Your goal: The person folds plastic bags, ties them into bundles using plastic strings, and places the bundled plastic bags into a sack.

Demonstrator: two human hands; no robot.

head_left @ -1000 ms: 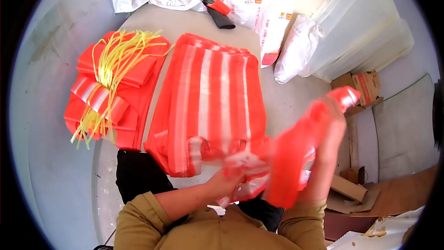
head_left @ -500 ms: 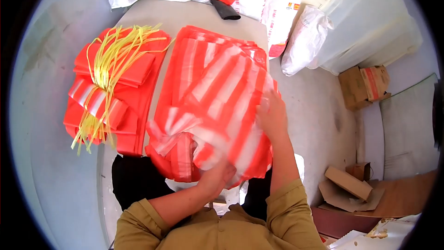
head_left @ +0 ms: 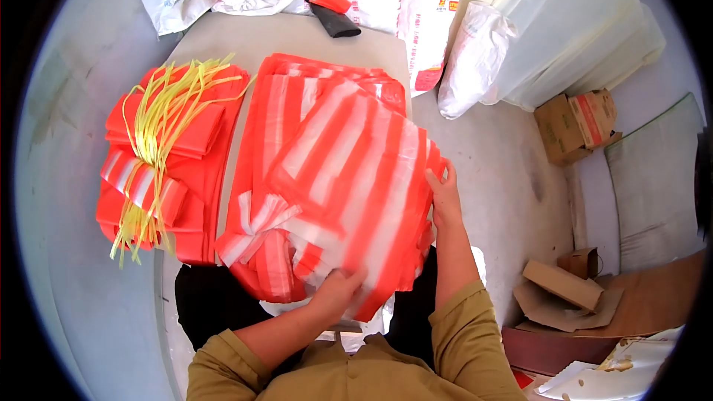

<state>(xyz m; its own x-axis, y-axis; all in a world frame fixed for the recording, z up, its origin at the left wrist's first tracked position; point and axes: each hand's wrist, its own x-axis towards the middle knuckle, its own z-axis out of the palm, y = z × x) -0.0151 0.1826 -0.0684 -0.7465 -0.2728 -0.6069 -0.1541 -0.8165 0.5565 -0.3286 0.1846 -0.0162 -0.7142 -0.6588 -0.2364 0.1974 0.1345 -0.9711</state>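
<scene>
A red-and-white striped plastic bag lies at a slant on top of a stack of similar bags. My left hand is closed on its near edge, the fingers curled into the plastic. At the right edge, my right hand pinches the same bag between thumb and fingers. Just left of it, a crumpled striped piece with knotted-looking ends rests on the stack. Farther left is a pile of folded red plastic, with a bundle of yellow ties and a rolled striped piece on it.
White printed sacks line the far side of the table, with a black-and-red roll before them. Another white sack leans at the far right. Cardboard boxes and flattened cardboard lie on the right.
The striped bag now lies flatter and its stripes are straighter. My right hand has moved slightly down and right along its edge. The view has shifted, so the table sits lower and farther left.
</scene>
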